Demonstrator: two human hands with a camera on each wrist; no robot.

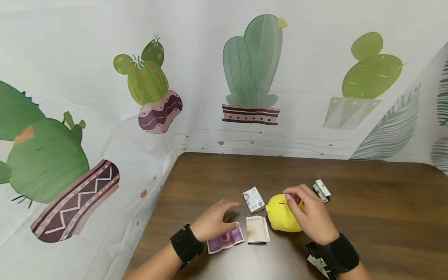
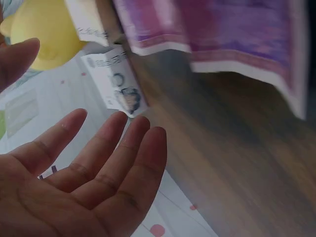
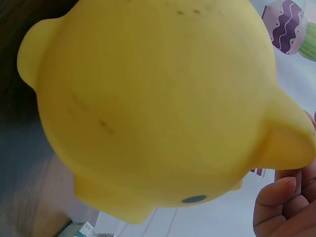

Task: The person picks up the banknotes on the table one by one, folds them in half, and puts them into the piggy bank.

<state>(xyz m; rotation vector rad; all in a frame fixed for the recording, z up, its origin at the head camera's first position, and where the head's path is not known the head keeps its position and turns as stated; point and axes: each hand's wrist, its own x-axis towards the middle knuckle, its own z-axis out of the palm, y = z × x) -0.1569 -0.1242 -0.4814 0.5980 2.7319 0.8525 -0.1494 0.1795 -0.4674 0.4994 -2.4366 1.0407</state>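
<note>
A yellow piggy bank [image 1: 280,217] with a slot in its top stands on the table. My right hand [image 1: 309,214] is curled over its right side. In the right wrist view the fingers [image 3: 281,197] bend close about the piggy bank's ear [image 3: 289,140], which partly hides them. My left hand [image 1: 215,221] hovers with spread fingers over a purple banknote [image 1: 225,240], holding nothing. In the left wrist view that purple banknote [image 2: 222,34] lies beyond the fingertips. Between the hands are a folded beige banknote [image 1: 256,229] and a folded white banknote [image 1: 253,200].
Another folded banknote [image 1: 322,190] stands behind the right hand, and one more folded paper [image 1: 317,266] lies partly under the right wrist. A cloth printed with cacti [image 1: 196,77] hangs behind and left of the brown wooden table [image 1: 392,210].
</note>
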